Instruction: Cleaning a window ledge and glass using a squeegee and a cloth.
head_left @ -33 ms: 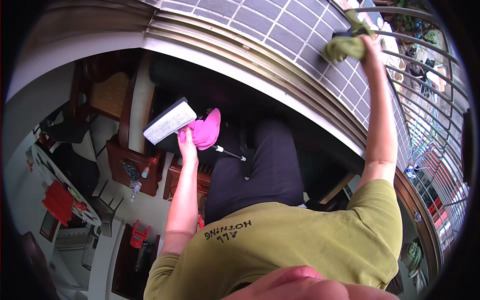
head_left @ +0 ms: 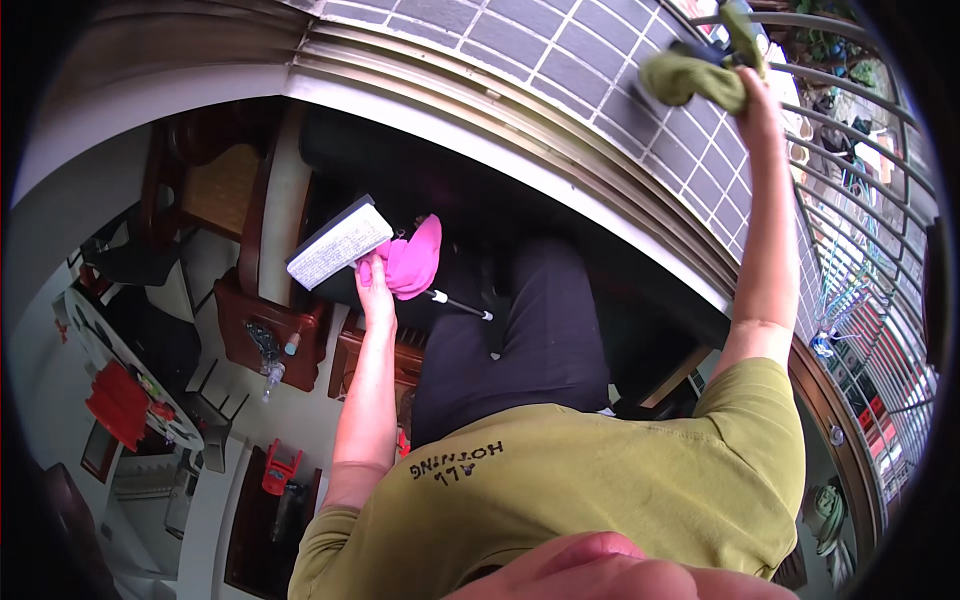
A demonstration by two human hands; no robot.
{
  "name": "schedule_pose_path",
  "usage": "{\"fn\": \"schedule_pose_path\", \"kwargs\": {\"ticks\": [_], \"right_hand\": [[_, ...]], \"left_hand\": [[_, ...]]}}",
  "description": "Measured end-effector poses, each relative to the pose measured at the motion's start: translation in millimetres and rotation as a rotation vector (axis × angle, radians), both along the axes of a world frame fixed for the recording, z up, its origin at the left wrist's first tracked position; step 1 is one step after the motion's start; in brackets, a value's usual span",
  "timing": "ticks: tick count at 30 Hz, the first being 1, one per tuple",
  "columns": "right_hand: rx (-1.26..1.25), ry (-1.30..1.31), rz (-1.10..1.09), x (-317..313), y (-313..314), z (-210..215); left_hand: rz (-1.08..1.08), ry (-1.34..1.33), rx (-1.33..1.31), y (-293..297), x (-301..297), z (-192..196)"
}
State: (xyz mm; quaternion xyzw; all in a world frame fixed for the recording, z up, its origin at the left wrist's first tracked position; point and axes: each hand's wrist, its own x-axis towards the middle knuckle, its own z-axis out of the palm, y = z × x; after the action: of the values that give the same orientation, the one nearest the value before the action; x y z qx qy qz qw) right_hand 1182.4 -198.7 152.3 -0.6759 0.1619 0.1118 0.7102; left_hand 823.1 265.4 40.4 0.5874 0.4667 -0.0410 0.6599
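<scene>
In the head view, much is cut off or hard to read. The lower edge is filled by a blurred pinkish shape too close to be made out. The view is bent strongly by the fisheye, so that the tiled ledge [head_left: 600, 50] at the top curves in an arc and the room is seen as a jumble at the left, where a round white table [head_left: 95, 345] and small red objects are only partly legible. The outer rim is lost in black. The railing bars [head_left: 850, 190] at the right are seen only in part, and what lies behind them is too small to be told.

The right hand [head_left: 757, 100] is raised to the upper right, closed on a green cloth [head_left: 690, 78], which is bunched and crumpled, olive-green, and held against the railing bars just beside the tiled ledge. The fingers are partly hidden by the cloth.

The left hand [head_left: 372, 275] is held lower, left of centre, and is clamped on a window-cleaning tool [head_left: 338, 245] with a broad, flat, whitish pad edged in black, tilted upward to the right. A bright pink cloth [head_left: 415, 258] is bunched against the same hand; whether it is gripped or only draped cannot be told. A thin dark rod with a white tip [head_left: 460, 305] is seen just below it
</scene>
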Motion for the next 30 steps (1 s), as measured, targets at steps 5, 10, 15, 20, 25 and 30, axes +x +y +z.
{"fn": "schedule_pose_path", "kwargs": {"ticks": [5, 10, 15, 20, 25, 30], "right_hand": [[-1.366, -0.556, 0.251, -5.3, 16.9, 27.2], [-1.134, -0.163, 0.487, -38.6, 51.6, -21.1], [-1.106, -0.414, 0.661, -49.1, 122.4, -46.8], [-1.185, -0.756, 0.499, -16.6, 225.9, -33.7], [-0.375, -0.359, 0.056, 8.0, 322.4, -32.5], [-0.675, -0.955, 0.574, -2.6, 406.6, -77.1]], "left_hand": [[0.062, -0.014, 0.018, 5.3, -4.4, 4.3], [0.100, -0.001, 0.015, 6.5, -19.4, -11.1], [0.088, 0.015, -0.040, -2.1, -17.7, -5.8], [0.114, 0.015, -0.025, 1.3, -27.3, -14.2], [0.168, 0.039, 0.015, 1.8, -36.1, -13.0], [0.221, 0.045, -0.029, -4.6, -43.3, -21.8]]}}
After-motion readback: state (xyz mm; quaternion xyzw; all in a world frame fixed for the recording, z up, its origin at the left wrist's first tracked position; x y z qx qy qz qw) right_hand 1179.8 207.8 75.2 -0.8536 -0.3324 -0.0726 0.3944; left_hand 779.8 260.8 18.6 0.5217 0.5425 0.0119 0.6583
